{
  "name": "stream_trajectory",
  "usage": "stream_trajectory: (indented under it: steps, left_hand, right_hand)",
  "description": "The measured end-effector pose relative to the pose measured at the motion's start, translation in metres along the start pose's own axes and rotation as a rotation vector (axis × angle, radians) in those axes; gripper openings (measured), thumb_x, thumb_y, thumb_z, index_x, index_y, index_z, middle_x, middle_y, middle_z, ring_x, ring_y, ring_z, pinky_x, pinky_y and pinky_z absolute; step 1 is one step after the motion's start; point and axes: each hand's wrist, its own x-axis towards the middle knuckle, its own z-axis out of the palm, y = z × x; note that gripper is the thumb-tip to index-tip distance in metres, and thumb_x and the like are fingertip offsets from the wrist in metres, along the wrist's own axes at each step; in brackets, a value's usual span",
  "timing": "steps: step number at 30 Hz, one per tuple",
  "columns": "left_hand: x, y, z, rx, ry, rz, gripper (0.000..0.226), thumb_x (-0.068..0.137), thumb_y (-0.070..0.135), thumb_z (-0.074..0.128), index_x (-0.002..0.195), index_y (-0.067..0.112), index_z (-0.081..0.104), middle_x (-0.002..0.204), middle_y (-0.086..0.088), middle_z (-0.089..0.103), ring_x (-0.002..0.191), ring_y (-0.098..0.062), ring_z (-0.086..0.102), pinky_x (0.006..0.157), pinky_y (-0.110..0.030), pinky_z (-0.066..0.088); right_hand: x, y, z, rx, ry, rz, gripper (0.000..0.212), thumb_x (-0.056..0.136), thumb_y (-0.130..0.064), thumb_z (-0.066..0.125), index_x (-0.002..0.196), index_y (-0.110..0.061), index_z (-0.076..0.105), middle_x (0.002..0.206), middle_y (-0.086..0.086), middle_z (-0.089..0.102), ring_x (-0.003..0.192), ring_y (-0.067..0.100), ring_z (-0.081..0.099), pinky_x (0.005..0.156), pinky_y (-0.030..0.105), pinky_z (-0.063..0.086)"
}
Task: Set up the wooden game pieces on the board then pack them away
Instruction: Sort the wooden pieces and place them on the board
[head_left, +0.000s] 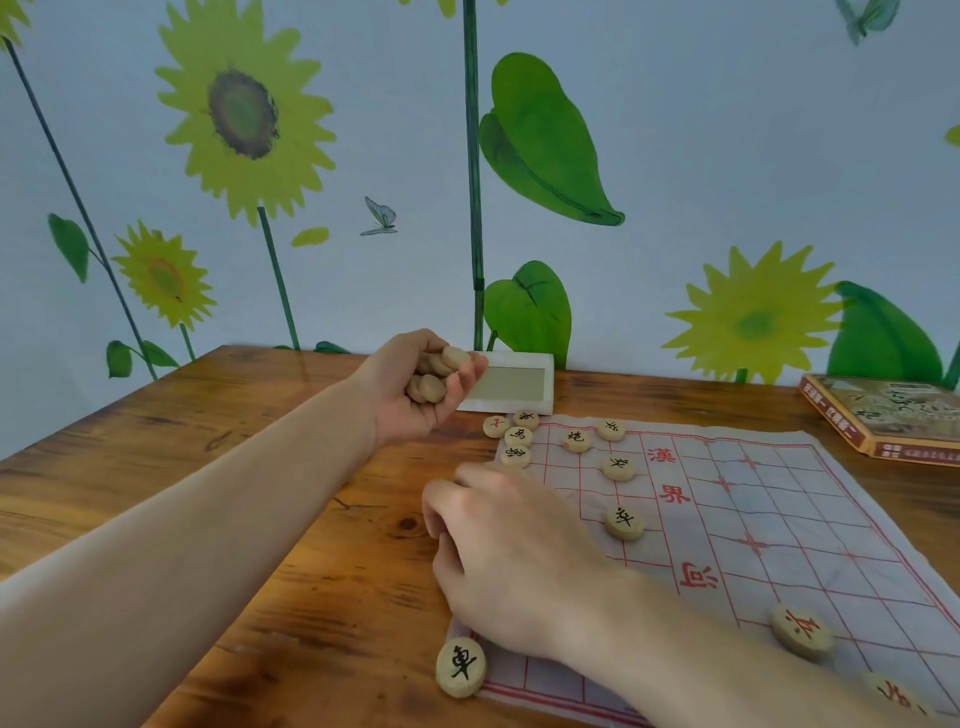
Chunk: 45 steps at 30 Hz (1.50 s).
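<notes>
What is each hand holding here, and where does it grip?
Left hand cups several round pale wooden game pieces between palm and curled fingers. Right hand curls knuckles-up over the board's edge; any hold is hidden.

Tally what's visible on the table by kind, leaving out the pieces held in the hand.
wooden pieces: 11
cloth board: 1
white tray: 1
printed box: 1
Total: 14
The pieces in the left hand are too bunched to count.

A home room, likely a playroom or living space: sunflower wallpaper (244, 119) with butterflies covers the wall behind a wooden table (218, 467), where a game mat (779, 519) and game box (883, 415) lie.
</notes>
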Motion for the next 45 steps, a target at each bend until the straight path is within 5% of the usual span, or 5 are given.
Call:
stream_trajectory:
  steps: [6, 13, 20, 29, 45]
  left_hand:
    - [0.008, -0.008, 0.0, 0.104, 0.038, 0.064, 0.025, 0.1, 0.026, 0.059, 0.082, 0.01, 0.056, 0.076, -0.005, 0.054, 0.048, -0.01, 0.05, 0.037, -0.014, 0.036]
    - [0.013, -0.027, -0.001, 1.884, 0.265, 0.75, 0.024, 0.103, 0.039, 0.053, 0.098, 0.017, 0.061, 0.075, 0.007, 0.056, 0.072, -0.016, 0.052, 0.058, -0.028, 0.034]
    - [0.016, -0.035, -0.005, 2.072, 0.126, 0.719, 0.022, 0.105, 0.038, 0.046, 0.124, 0.032, 0.055, 0.078, 0.011, 0.055, 0.084, -0.022, 0.058, 0.07, -0.038, 0.047]
    - [0.016, -0.036, -0.009, 2.14, 0.139, 0.658, 0.023, 0.103, 0.047, 0.047, 0.119, 0.03, 0.052, 0.103, 0.003, 0.067, 0.091, -0.02, 0.064, 0.07, -0.037, 0.051]
    - [-0.054, -0.071, 0.003, 0.727, 0.025, 0.6, 0.037, 0.102, 0.033, 0.058, 0.078, 0.004, 0.061, 0.064, -0.015, 0.047, 0.05, -0.02, 0.038, 0.046, -0.025, 0.031]
  right_hand:
    - [0.0, 0.001, 0.001, -0.003, 0.008, -0.008, 0.002, 0.097, -0.023, 0.052, 0.096, -0.022, 0.05, 0.094, -0.001, 0.048, 0.093, 0.02, 0.046, 0.079, 0.036, 0.047]
    - [0.001, 0.002, 0.001, -0.005, 0.004, -0.005, 0.005, 0.097, -0.023, 0.052, 0.095, -0.022, 0.047, 0.095, -0.001, 0.047, 0.092, 0.02, 0.044, 0.077, 0.035, 0.045]
    - [0.001, 0.002, 0.002, -0.008, 0.01, -0.008, 0.007, 0.097, -0.023, 0.053, 0.103, -0.02, 0.053, 0.096, -0.001, 0.044, 0.091, 0.018, 0.038, 0.077, 0.036, 0.043]
    - [0.0, 0.003, 0.002, -0.007, 0.007, -0.019, 0.009, 0.097, -0.023, 0.053, 0.105, -0.019, 0.056, 0.097, 0.0, 0.045, 0.093, 0.019, 0.041, 0.078, 0.036, 0.045]
    - [0.009, 0.017, -0.017, 0.125, 0.477, 0.147, 0.043, 0.09, -0.025, 0.071, 0.125, -0.029, 0.046, 0.069, -0.021, 0.041, 0.062, 0.002, 0.047, 0.054, 0.015, 0.036]
